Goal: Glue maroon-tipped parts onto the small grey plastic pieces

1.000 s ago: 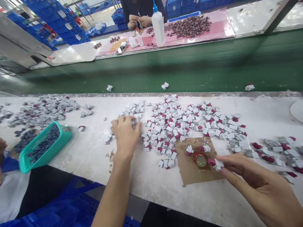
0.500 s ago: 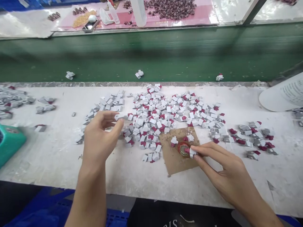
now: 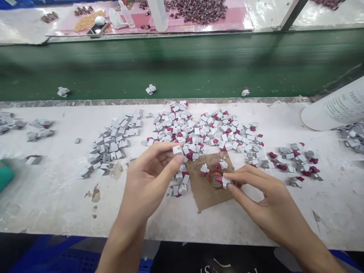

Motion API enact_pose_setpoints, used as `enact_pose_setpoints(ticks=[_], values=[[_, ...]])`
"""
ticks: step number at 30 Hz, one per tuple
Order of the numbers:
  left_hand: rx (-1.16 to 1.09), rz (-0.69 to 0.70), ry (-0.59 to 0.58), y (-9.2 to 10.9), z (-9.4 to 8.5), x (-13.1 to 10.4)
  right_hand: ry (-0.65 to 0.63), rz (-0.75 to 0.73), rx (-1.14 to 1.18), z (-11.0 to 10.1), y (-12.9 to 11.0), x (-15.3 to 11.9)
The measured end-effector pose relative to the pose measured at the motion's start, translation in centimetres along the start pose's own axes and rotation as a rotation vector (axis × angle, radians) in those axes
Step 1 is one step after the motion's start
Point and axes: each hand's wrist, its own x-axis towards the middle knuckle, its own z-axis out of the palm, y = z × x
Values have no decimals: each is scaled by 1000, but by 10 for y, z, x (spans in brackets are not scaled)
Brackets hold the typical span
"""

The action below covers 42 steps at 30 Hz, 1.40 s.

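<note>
Between thumb and fingertips, my left hand [image 3: 150, 178] pinches a small light-grey plastic part [image 3: 178, 149], held above the pile's near side. My right hand [image 3: 256, 193] grips a grey-and-maroon plastic piece [image 3: 226, 181], its maroon end over a small round red-rimmed cap [image 3: 215, 178]. That cap sits on a brown cardboard square [image 3: 210, 199]; whether the maroon end touches its contents I cannot tell. Two more grey-and-maroon pieces lie on the cardboard around the cap, one of them at its left [image 3: 204, 170]. Behind spreads a pile of grey-and-maroon pieces [image 3: 196, 131].
Plain grey parts [image 3: 113, 140] lie left of the pile, and a looser group of grey-and-maroon pieces [image 3: 297, 159] at right. A white bottle [image 3: 332, 108] stands tilted in view at the right. A green ledge [image 3: 182, 64] runs along the back. A teal container [image 3: 5, 176] shows at far left.
My left hand has moved right, bringing the grey part from the plain parts toward the cardboard. My right hand keeps its piece at the cap. The whole view has shifted slightly.
</note>
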Motion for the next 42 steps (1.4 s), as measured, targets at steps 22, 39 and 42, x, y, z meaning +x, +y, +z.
enact_pose_setpoints(ticks=[22,39,42], values=[[-323,-205,-412,17,54,-1,118,171,573,4,3,26],[284,116,-92,31,47,110,94,-38,-213,-20,-1,224],[398,72,-51,30,69,156,70,-36,-162,-15,5,278]])
